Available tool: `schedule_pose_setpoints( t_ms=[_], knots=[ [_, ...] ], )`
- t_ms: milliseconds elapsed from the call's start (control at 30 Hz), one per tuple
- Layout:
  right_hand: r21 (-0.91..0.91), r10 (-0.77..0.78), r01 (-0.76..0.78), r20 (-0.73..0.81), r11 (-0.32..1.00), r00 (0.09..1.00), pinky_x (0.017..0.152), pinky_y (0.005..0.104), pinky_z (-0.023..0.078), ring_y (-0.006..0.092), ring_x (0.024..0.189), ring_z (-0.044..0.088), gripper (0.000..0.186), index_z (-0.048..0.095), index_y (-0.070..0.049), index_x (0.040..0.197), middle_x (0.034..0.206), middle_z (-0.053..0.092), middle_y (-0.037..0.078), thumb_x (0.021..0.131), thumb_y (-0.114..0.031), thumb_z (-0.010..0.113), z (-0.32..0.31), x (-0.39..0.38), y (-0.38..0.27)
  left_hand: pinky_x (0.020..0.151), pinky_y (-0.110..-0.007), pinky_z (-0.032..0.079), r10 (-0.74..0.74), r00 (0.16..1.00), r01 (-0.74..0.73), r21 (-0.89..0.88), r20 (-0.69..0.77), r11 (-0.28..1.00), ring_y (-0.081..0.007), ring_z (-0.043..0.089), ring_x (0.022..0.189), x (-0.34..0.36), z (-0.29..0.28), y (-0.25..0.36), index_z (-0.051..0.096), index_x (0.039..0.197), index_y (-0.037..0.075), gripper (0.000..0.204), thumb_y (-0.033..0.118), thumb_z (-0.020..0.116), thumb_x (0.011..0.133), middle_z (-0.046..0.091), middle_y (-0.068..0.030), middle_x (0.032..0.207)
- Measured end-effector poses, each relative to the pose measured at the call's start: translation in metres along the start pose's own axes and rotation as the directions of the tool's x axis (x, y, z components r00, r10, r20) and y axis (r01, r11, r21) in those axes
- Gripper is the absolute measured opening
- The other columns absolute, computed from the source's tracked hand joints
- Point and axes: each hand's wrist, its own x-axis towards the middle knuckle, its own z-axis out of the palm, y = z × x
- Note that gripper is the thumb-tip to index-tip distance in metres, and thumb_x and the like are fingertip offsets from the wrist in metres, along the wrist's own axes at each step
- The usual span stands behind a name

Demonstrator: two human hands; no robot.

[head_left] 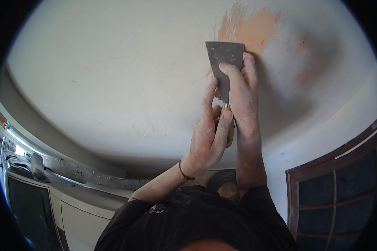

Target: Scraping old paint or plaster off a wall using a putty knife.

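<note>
A putty knife with a wide grey steel blade [217, 52] and a pale wooden handle [228, 137] lies over the lower edge of a peach filler patch [264, 27] on the white surface overhead [100, 62]. My left hand [207, 138] is wrapped around the handle, thumb along it and dusty fingers reaching up beside the blade. My right hand [243, 92] grips the blade, thumb on its face and fingers curled round the right edge. A fainter smudged peach patch [305, 67] shows to the right.
At lower left stands a cabinet [80, 213] with a dark glass front [27, 207] and objects on top, beside a curved ledge. A brown wooden frame with dark panes [335, 188] is set in the white wall at lower right.
</note>
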Motion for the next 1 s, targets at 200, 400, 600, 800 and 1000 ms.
schedule_pose_setpoints(
  t_ms=[200, 400, 600, 800, 1000],
  knots=[
    [-0.049, -0.035, 0.037, 0.034, 0.998, 0.999, 0.044, 0.0252, 0.049, 0.0109, 0.057, 0.057, 0.028, 0.044, -0.004, 0.111, 0.081, 0.060, 0.007, 0.102, -0.027, 0.057, 0.004, 0.007, 0.004, 0.048, -0.021, 0.037, 0.090, 0.996, -0.089, 0.018, -0.023, 0.996, -0.0048, 0.039, 0.053, 0.003, 0.005, -0.005, 0.001, 0.159, 0.003, 0.062, 0.016, 0.035, 0.109, 0.049, -0.0029, 0.079],
    [-0.102, -0.083, 0.074, -0.091, 0.992, 0.992, 0.052, 0.0251, 0.046, 0.0083, 0.066, 0.057, 0.020, 0.053, -0.003, 0.106, 0.083, 0.064, 0.005, 0.101, -0.022, 0.058, 0.004, 0.004, 0.000, 0.063, -0.037, 0.051, 0.234, 0.967, -0.219, 0.140, -0.099, 0.966, -0.0266, 0.062, 0.066, 0.010, 0.010, -0.011, 0.012, 0.157, -0.003, 0.060, 0.008, 0.039, 0.104, 0.065, -0.0219, 0.098],
    [-0.016, -0.230, 0.229, -0.081, 0.973, 0.970, 0.043, 0.0284, 0.046, 0.0145, 0.055, 0.059, 0.023, 0.042, -0.002, 0.102, 0.079, 0.061, 0.009, 0.100, -0.021, 0.055, 0.002, 0.011, 0.016, 0.072, -0.044, 0.053, 0.263, 0.958, -0.216, 0.318, -0.112, 0.923, -0.0440, 0.066, 0.080, 0.010, 0.010, -0.009, 0.029, 0.152, -0.007, 0.057, 0.001, 0.045, 0.098, 0.062, -0.0325, 0.121],
    [-0.039, -0.233, 0.230, -0.066, 0.972, 0.970, 0.046, 0.0284, 0.049, 0.0156, 0.061, 0.061, 0.024, 0.040, 0.000, 0.103, 0.081, 0.061, 0.010, 0.102, -0.020, 0.054, 0.013, 0.024, -0.008, 0.076, -0.047, 0.054, 0.394, 0.916, -0.340, 0.373, -0.074, 0.863, -0.0466, 0.067, 0.092, 0.031, 0.004, 0.004, 0.032, 0.149, -0.008, 0.056, -0.001, 0.046, 0.095, 0.057, -0.0375, 0.125],
    [-0.022, -0.209, 0.208, -0.066, 0.978, 0.976, 0.050, 0.0276, 0.048, 0.0142, 0.060, 0.058, 0.021, 0.040, -0.001, 0.105, 0.089, 0.059, 0.010, 0.102, -0.017, 0.053, 0.011, 0.026, -0.010, 0.062, -0.036, 0.051, 0.470, 0.880, -0.396, 0.437, -0.071, 0.808, -0.0266, 0.064, 0.065, 0.039, 0.007, -0.004, 0.033, 0.149, -0.008, 0.051, 0.002, 0.038, 0.099, 0.067, -0.0298, 0.109]
  ],
)
